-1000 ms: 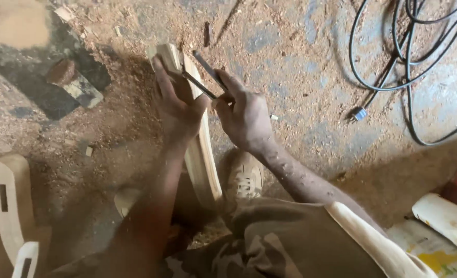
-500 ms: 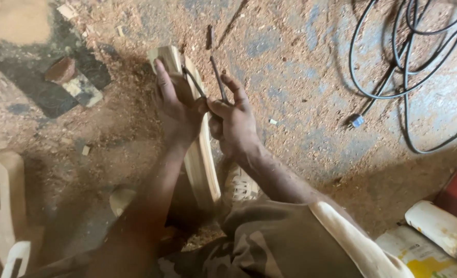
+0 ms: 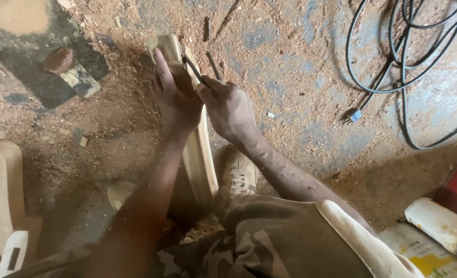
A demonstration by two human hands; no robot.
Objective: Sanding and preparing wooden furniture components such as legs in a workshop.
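Observation:
A long pale curved wooden piece (image 3: 200, 154) stands tilted between my legs, its top end near the upper middle. My left hand (image 3: 173, 98) wraps around its upper part from the left. My right hand (image 3: 228, 110) presses against the same spot from the right and pinches a thin dark metal tool (image 3: 193, 69) with two prongs, one laid on the wood, the other sticking out above my fingers. My shoe (image 3: 239, 177) rests on the floor beside the wood's lower end.
The floor (image 3: 300, 62) is covered in sawdust and chips. Black cables (image 3: 409, 56) coil at the upper right. A wood block (image 3: 71, 72) lies upper left. Slotted pale wooden parts (image 3: 2, 195) sit at the left edge. A white sack (image 3: 439, 221) lies lower right.
My right hand has closed in toward the left hand and the wood. The tool's prongs, spread apart before, now lie closer, one against the wood.

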